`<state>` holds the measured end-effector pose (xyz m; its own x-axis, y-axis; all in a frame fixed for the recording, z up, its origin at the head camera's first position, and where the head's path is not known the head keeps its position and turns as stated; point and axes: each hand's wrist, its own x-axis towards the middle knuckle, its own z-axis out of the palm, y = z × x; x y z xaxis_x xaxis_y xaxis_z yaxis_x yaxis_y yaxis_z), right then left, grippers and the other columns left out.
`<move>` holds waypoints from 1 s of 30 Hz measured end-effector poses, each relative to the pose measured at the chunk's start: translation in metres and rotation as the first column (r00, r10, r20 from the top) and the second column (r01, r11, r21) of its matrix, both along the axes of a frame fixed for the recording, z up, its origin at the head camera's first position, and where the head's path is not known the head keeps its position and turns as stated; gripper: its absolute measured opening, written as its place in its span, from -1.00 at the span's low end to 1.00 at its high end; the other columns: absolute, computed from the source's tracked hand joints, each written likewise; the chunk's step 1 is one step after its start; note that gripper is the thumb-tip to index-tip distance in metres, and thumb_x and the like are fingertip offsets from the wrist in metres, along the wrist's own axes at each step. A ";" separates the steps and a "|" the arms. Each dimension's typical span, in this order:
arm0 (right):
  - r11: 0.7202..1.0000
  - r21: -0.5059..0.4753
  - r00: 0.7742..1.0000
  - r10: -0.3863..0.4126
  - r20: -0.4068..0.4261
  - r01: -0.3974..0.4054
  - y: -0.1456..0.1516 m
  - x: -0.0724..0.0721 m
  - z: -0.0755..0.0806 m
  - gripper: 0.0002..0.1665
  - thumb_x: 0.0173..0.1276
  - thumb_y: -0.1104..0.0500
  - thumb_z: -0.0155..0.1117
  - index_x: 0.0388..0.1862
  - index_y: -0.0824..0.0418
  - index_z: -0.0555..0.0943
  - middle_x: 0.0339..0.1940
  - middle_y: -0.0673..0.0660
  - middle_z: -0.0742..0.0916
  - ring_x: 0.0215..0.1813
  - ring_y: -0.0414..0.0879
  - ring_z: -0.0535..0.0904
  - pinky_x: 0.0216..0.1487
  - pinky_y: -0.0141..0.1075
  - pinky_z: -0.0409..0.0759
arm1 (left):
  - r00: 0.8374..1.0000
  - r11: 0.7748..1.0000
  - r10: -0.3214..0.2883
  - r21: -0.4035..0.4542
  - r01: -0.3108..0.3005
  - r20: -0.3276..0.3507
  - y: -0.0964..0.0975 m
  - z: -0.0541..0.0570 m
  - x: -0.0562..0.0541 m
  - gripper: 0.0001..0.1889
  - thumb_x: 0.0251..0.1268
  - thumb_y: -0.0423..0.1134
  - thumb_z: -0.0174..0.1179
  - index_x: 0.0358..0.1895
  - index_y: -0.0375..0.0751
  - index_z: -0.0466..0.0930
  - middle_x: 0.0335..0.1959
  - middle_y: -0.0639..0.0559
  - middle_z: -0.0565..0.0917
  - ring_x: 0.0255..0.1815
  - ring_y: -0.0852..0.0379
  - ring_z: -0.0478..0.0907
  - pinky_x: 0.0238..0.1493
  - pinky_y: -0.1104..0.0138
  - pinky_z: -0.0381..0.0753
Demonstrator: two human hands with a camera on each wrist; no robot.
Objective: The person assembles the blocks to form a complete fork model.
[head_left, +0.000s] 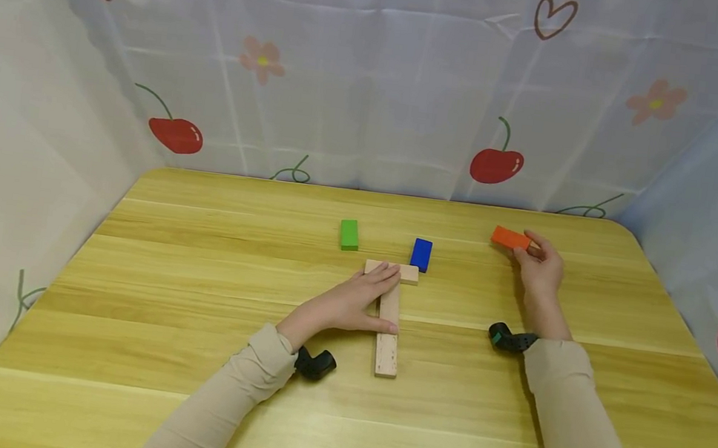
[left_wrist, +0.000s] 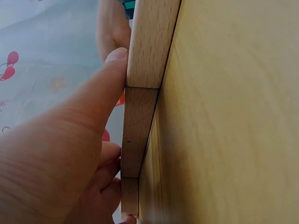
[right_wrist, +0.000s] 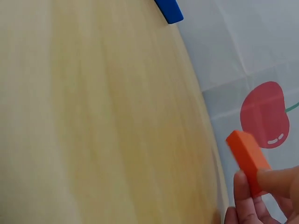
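Observation:
Plain wooden blocks lie flat in a T, with a crosspiece point(head_left: 410, 275) at the far end and a stem point(head_left: 386, 358) running toward me. My left hand point(head_left: 352, 303) rests over the T, fingertips on the crosspiece and thumb on the stem. In the left wrist view, the stem's wooden blocks point(left_wrist: 150, 44) meet end to end, with the thumb along their edge. On the right, my right hand point(head_left: 540, 270) pinches an orange block point(head_left: 509, 237) between thumb and fingers. The right wrist view shows this orange block point(right_wrist: 248, 158) held tilted, apart from the tabletop.
A blue block point(head_left: 421, 254) lies just beyond the crosspiece's right end. Farther left is a green block point(head_left: 349, 235). The wooden table point(head_left: 157, 281) ends at the back against a printed curtain point(head_left: 361, 97). Each wrist carries a black camera mount point(head_left: 317, 365).

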<state>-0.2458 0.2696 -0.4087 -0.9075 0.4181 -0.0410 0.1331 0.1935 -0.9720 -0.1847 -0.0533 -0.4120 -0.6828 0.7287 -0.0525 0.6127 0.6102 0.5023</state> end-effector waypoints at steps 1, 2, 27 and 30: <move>0.999 -0.049 1.000 0.004 -0.002 -0.004 -0.001 0.000 0.002 -0.46 0.38 0.33 0.12 0.34 0.23 0.39 -0.13 -0.02 0.47 -0.18 -0.32 0.42 0.01 -0.39 0.47 | 1.000 1.000 0.001 0.000 -0.001 0.000 0.000 0.000 0.000 -0.02 0.18 0.26 0.13 0.48 -0.23 -0.12 0.50 0.01 -0.16 0.46 0.16 -0.36 0.38 0.11 -0.30; 0.995 -0.096 1.000 0.009 -0.006 -0.010 -0.002 -0.001 0.004 -0.46 0.37 0.33 0.13 0.34 0.24 0.38 -0.13 -0.03 0.47 -0.16 -0.32 0.42 0.04 -0.38 0.46 | 1.000 1.000 0.003 0.001 -0.003 0.002 0.000 0.000 0.000 -0.02 0.18 0.26 0.13 0.48 -0.23 -0.12 0.50 0.02 -0.16 0.46 0.16 -0.36 0.38 0.12 -0.30; 0.885 -0.081 0.882 0.464 0.078 -0.459 -0.086 -0.041 0.017 -0.48 0.43 0.15 0.11 0.31 0.31 0.38 0.09 0.20 0.51 0.21 0.12 0.32 0.28 -0.07 0.17 | 1.000 1.000 0.012 -0.008 -0.012 -0.023 0.001 0.000 0.003 -0.03 0.18 0.29 0.09 0.47 -0.24 -0.07 0.49 0.02 -0.11 0.46 0.14 -0.32 0.38 0.08 -0.22; 0.865 -0.038 0.861 0.502 0.081 -0.501 -0.096 -0.046 0.015 -0.50 0.43 0.15 0.12 0.28 0.33 0.43 0.13 0.28 0.52 0.21 0.13 0.33 0.28 -0.06 0.19 | 1.000 1.000 0.012 -0.012 -0.013 -0.023 0.001 -0.001 0.002 -0.04 0.18 0.29 0.08 0.48 -0.24 -0.07 0.49 0.03 -0.11 0.46 0.15 -0.33 0.38 0.09 -0.21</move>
<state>-0.2917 0.1733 -0.3934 -0.9870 -0.0936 -0.1307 0.1048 0.2417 -0.9647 -0.1829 -0.0527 -0.4134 -0.6929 0.7196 -0.0455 0.6165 0.6240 0.4802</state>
